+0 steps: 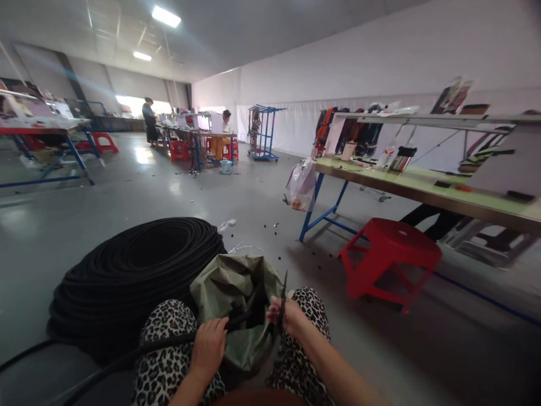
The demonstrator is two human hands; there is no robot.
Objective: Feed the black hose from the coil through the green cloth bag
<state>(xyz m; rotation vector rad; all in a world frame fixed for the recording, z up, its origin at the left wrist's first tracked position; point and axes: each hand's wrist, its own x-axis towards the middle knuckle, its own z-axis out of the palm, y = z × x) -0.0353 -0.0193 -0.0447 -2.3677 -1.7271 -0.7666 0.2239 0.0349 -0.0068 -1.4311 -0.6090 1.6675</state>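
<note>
Currently, from my remote seat, the largest thing about the work is a long worktop (416, 179) with a pale green top and blue metal legs, beyond and to the right of my landmark, a crinkled olive-green sack (213, 290). Next comes a big round coil of black cord (127, 282), lying on the floor just left of the sack. A red plastic stool (391, 242) stands well apart from the sack, to its right. The sack itself, mouth open, sits between two knees in leopard-print trousers (169, 321).

A thick black cord (164, 345) runs from the left across one knee to the sack's mouth. My left hand (210, 344) is closed over it at the sack's near left edge; the end is lost against the dark opening. My right hand (289, 316), at the sack's right edge, is wrapped round dark scissors (283, 299), tips upward; blur hides how far the blades are parted.

I judge the step in hand to be cutting the cord over the sack. Another cut would call for a steady left grip and the blades brought across the cord, which lies under the left hand and apart from the right.

Smallest, dark bits (279, 258) dot the floor beyond the sack.
</note>
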